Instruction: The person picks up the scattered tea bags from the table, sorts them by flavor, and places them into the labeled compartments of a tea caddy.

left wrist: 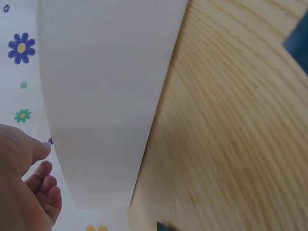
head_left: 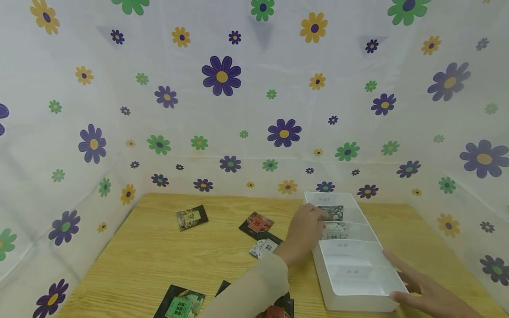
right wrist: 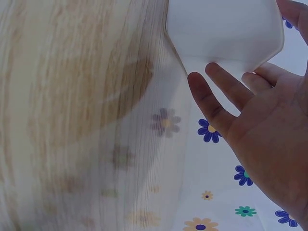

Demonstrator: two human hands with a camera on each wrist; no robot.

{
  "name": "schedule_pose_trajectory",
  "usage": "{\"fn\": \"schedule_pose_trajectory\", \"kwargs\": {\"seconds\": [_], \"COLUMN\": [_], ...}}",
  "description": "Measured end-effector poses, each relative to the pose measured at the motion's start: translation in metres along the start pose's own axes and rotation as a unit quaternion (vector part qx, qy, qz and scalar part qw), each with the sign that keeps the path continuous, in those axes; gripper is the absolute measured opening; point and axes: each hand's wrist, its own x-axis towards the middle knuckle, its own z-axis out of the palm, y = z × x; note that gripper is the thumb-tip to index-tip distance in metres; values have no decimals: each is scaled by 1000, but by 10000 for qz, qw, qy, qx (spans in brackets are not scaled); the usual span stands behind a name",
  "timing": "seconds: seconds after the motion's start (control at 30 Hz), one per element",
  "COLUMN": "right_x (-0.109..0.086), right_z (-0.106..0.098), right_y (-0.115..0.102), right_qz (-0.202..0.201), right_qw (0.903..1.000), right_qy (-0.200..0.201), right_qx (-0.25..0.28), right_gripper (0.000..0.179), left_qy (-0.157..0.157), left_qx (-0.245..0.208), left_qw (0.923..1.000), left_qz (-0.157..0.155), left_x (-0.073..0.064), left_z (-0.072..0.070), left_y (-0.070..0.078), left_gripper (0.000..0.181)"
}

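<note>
A long white box [head_left: 352,282] with several compartments stands at the right of the table. My left hand [head_left: 304,229] reaches over its left rim, fingertips right at a dark green floral packet [head_left: 336,213] in the far compartment. The left wrist view shows nothing between the thumb and the bent fingers of that hand. A pale floral packet [head_left: 337,230] lies in the compartment nearer me. With its thumb at the near end and its fingers against the right wall, my right hand [head_left: 427,289] holds the box at its near right corner. The two nearest compartments hold nothing.
Left of the box lie a red-labelled packet [head_left: 260,223] and a white-labelled packet [head_left: 264,248]. A yellow-labelled packet [head_left: 192,217] is farther left. Near the front edge are a green-labelled packet [head_left: 180,307] and another red-labelled packet [head_left: 276,311], partly behind my left sleeve [head_left: 254,287].
</note>
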Motion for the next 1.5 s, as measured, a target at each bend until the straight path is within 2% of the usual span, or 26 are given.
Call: {"fn": "schedule_pose_trajectory", "kwargs": {"seconds": [0.1,0.23,0.37,0.43,0.57,0.67,0.87,1.07,1.2,1.4,1.5], "right_x": [0,1,1,0,-1,-1,1,2,2,1,1], "right_z": [0,0,0,0,0,0,-1,1,2,2,3], "right_y": [0,1,2,2,3,5,5,5,4,2,3], "right_qz": [-54,-179,-101,-112,-349,-445,-301,-121,-128,-193,-128], "right_qw": [10000,9997,9999,9994,9936,9909,9958,9998,9999,9977,9973], "right_qy": [-15,-10,-25,-118,-394,-486,-339,-65,1,-154,-141], "right_qx": [-59,-170,15,306,1000,1170,794,167,67,626,703], "right_gripper": [83,82,82,82,81,81,81,84,84,83,83], "left_qy": [-77,-208,-357,-463,-729,-964,-1481,-1812,-1853,-1603,-1484], "left_qx": [-601,-1272,-1536,-1569,-1390,-1272,-1221,-954,-771,-213,157], "left_qw": [9977,9899,9848,9836,9846,9837,9757,9729,9712,9775,9780], "left_qz": [-309,-591,-724,-765,-771,-833,-1060,-1077,-1285,-1355,-1460], "left_x": [-2,-6,-9,-12,-20,-27,-49,-69,-79,-89,-92], "left_z": [-8,-25,-47,-58,-75,-82,-91,-93,-94,-95,-92], "left_y": [-11,-30,-53,-63,-80,-91,-100,-110,-112,-110,-109], "left_gripper": [21,22,24,25,27,28,30,35,39,42,44]}}
